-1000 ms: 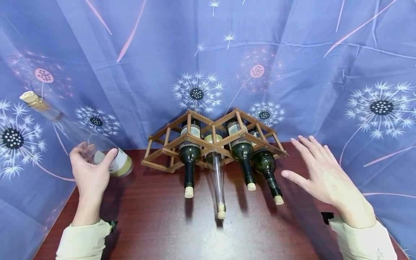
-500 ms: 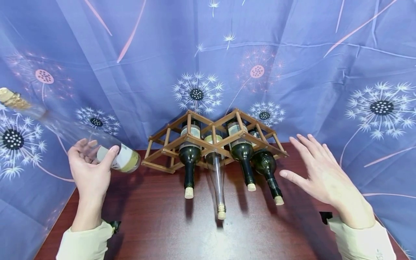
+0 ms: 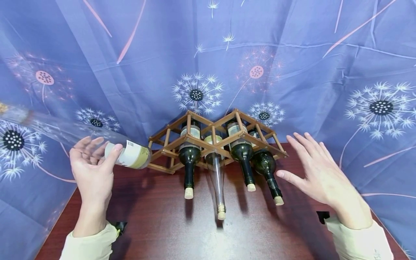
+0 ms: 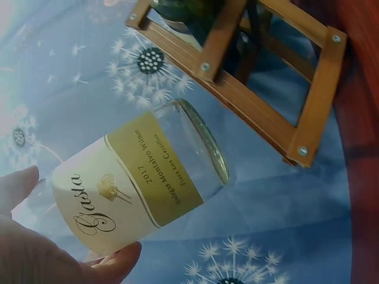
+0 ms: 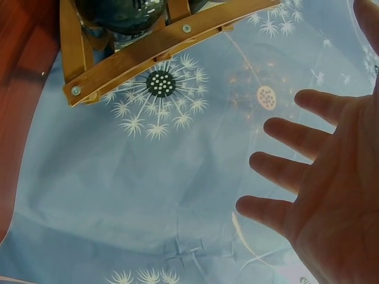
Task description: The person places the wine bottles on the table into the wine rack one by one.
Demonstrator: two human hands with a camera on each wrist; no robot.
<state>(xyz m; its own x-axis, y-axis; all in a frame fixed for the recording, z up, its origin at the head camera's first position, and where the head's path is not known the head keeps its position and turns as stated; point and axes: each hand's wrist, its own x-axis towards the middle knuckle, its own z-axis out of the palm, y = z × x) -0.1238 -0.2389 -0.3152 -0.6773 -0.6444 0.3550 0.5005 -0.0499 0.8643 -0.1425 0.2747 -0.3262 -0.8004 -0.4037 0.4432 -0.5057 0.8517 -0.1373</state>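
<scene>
My left hand grips a clear glass wine bottle around its labelled body, thumb on the near side. The bottle is tilted, its corked neck up at the far left edge and its base pointing right. In the left wrist view its white and olive label faces the camera, and the base is apart from the wooden wine rack. My right hand hovers at the right of the rack with straight, spread fingers, holding nothing; the right wrist view shows those fingers beside the rack's end.
The rack holds a dark green bottle, a clear bottle and two more dark bottles on the right, corked necks facing me. It stands on a reddish-brown table. A blue dandelion-print curtain hangs behind.
My left hand has moved slightly right and turned the bottle flatter, bringing its base close to the rack's left end. The right hand has drifted slightly left; the racked bottles stay put.
</scene>
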